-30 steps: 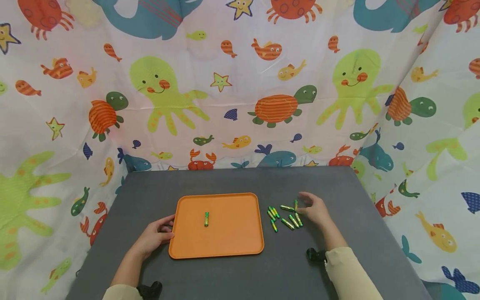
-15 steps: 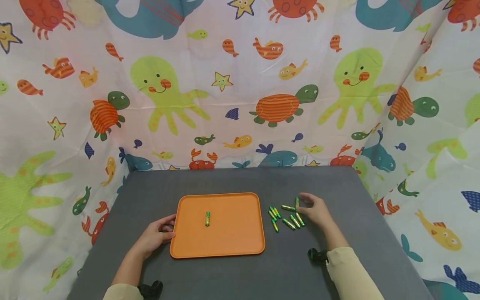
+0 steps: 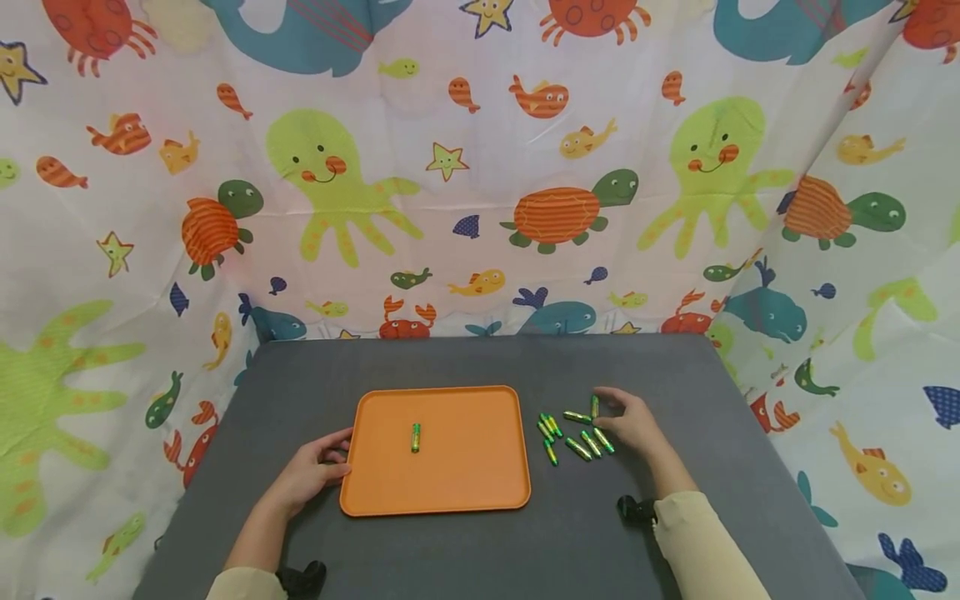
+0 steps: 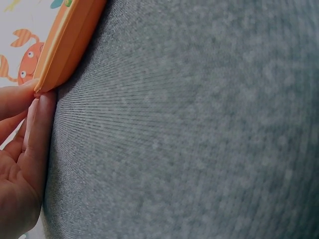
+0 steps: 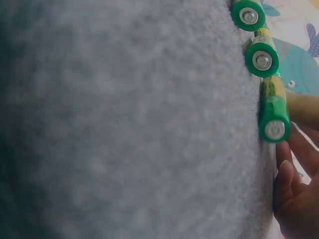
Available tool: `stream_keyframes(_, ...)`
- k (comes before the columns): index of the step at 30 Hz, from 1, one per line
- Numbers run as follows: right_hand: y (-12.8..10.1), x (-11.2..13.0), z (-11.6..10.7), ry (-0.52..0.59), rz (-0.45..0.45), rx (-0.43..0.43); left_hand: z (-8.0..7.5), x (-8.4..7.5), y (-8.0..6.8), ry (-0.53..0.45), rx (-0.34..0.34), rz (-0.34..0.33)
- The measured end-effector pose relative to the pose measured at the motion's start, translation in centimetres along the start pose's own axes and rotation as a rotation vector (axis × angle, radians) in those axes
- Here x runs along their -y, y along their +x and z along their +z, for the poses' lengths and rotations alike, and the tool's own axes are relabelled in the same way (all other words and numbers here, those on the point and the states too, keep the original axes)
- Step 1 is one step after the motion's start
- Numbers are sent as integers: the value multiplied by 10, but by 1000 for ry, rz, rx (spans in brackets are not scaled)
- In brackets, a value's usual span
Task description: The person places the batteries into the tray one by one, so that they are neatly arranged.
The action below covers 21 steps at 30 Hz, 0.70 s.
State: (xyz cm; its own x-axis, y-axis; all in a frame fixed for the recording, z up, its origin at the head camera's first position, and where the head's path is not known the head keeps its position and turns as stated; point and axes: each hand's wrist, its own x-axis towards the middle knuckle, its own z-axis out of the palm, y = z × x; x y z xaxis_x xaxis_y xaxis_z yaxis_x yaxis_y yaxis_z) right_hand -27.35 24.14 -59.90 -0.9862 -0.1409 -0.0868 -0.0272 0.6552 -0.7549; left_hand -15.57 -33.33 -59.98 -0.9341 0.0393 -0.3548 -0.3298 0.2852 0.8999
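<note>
An orange tray [image 3: 465,475] lies on the grey table with one green battery [image 3: 415,437] on it. My left hand [image 3: 311,471] is at the tray's left edge. In the left wrist view its fingertips [image 4: 40,112] pinch the tray rim [image 4: 70,40]. Several green batteries [image 3: 573,433] lie loose on the table right of the tray. My right hand [image 3: 630,421] rests beside them, relaxed fingers touching the nearest ones. In the right wrist view, batteries [image 5: 273,112] lie end-on along the cloth, with fingers [image 5: 294,174] just beside the closest one.
The grey table [image 3: 480,367] is walled at the back and on both sides by a curtain [image 3: 480,167] printed with sea animals. Small black objects [image 3: 633,508] sit by each sleeve near the front edge.
My right hand has edged slightly left onto the loose batteries. The left hand, the tray and the battery on it have stayed in place.
</note>
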Motion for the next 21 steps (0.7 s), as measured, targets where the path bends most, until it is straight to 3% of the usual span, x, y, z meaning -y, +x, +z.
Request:
stream_keyframes(11,-2,-2,4,-25,16,1,1,-5,-4,9,-3,6)
stream_keyframes(18,-2,-5,4,-10,36,-69,1,-1,-1,11,-15,-3)
stream_keyframes(21,-3,-4,3,46,30,-105,1,-1,-1,12,-18,-1)
